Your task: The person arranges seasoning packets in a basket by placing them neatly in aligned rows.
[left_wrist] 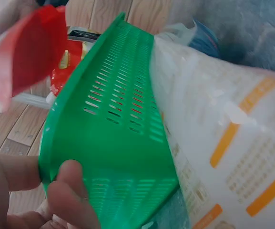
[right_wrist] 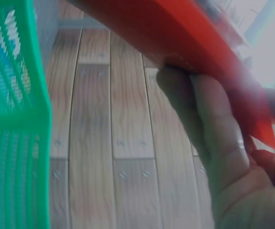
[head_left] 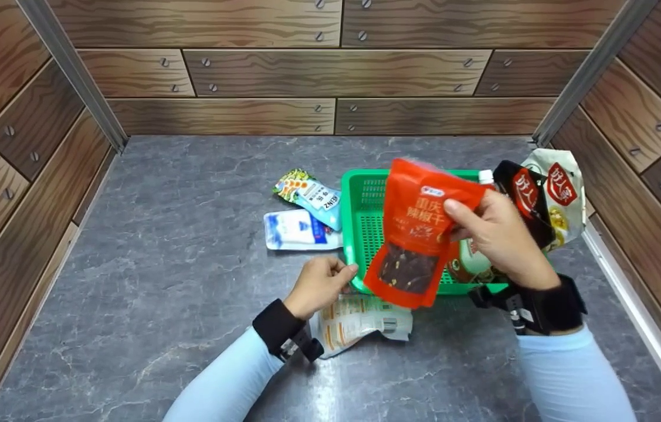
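Note:
A red pouch of dried chilli (head_left: 415, 225) is tilted over the green plastic basket (head_left: 355, 176), its dark contents showing through a window. My right hand (head_left: 497, 234) grips the pouch by its upper right edge, thumb on the front and fingers behind. At the basket's near left corner, my left hand (head_left: 321, 284) pinches the rim between thumb and fingers, as the left wrist view shows. Within the basket's right part stands a bottle with a white cap (head_left: 485, 177), partly hidden by my right hand. A black packet (head_left: 522, 196) and a cream packet (head_left: 565, 187) lean at the right end.
Left of the basket lie a Heinz pouch (head_left: 319, 199), a green-yellow patterned packet (head_left: 290, 183) and a white-and-blue packet (head_left: 295, 230). A white packet with orange stripes (head_left: 359, 322) lies against the near side. Wood-patterned walls (head_left: 260, 73) enclose the grey tabletop (head_left: 189, 234).

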